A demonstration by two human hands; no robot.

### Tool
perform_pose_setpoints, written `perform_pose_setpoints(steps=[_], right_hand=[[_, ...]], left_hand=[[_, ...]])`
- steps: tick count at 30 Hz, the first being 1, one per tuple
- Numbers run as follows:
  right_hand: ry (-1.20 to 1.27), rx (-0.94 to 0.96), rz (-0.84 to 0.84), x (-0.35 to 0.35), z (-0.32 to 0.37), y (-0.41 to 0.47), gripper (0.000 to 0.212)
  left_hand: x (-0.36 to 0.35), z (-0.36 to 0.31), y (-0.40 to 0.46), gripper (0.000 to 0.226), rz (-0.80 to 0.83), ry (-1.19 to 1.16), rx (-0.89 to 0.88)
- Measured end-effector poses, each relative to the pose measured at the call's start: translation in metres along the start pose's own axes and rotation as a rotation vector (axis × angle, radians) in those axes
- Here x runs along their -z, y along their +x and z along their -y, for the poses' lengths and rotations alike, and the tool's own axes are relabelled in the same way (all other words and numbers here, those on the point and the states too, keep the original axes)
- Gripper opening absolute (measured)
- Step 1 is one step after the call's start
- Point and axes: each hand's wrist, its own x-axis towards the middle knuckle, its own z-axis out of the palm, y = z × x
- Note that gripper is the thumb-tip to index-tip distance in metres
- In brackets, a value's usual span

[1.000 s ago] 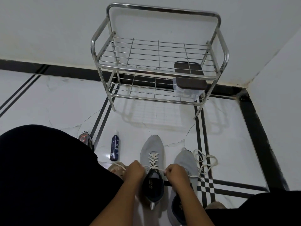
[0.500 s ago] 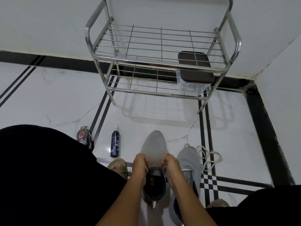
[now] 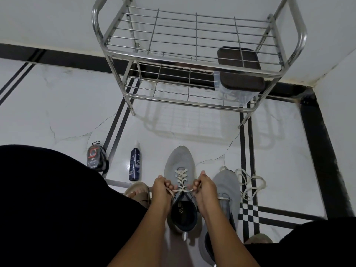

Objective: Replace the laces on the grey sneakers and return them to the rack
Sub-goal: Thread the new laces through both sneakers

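A grey sneaker (image 3: 178,160) stands on the floor between my forearms, toe pointing away, threaded with a cream lace (image 3: 180,177). My left hand (image 3: 162,187) grips the lace end on the shoe's left side. My right hand (image 3: 205,186) grips the other end on the right; the lace runs taut between them across the tongue. The second grey sneaker (image 3: 225,185) lies just right of my right hand, partly hidden by my forearm. A loose cream lace (image 3: 250,183) is coiled on the floor beside it. The steel wire rack (image 3: 192,54) stands against the wall ahead.
A dark-lidded clear box (image 3: 239,71) sits on the rack's lower shelf at the right. A blue spray bottle (image 3: 134,163) and a small black packet (image 3: 95,157) lie on the floor at left. My sandalled foot (image 3: 137,193) rests near the left hand. My black-clad knees fill both lower corners.
Half a second ago both hands clasped the sneaker's sides at the tongue. Now they have pulled apart, each holding a lace end drawn taut. The camera has moved closer to the rack.
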Motion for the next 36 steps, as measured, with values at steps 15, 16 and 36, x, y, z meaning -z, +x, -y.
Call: perform_pose_setpoints(steps=[15, 16, 36], right_hand=[[-0.359, 0.044, 0.124, 0.009, -0.016, 0.005, 0.022], [-0.347, 0.045, 0.147, 0.010, -0.018, 0.005, 0.023], [-0.138, 0.033, 0.261, 0.013, -0.016, -0.001, 0.018]], left_hand=[[0.007, 0.013, -0.001, 0.026, 0.230, 0.814, -0.128], [0.010, 0.014, -0.002, 0.026, 0.244, 0.803, -0.138], [0.014, 0.006, -0.023, 0.017, 0.353, 0.552, -0.152]])
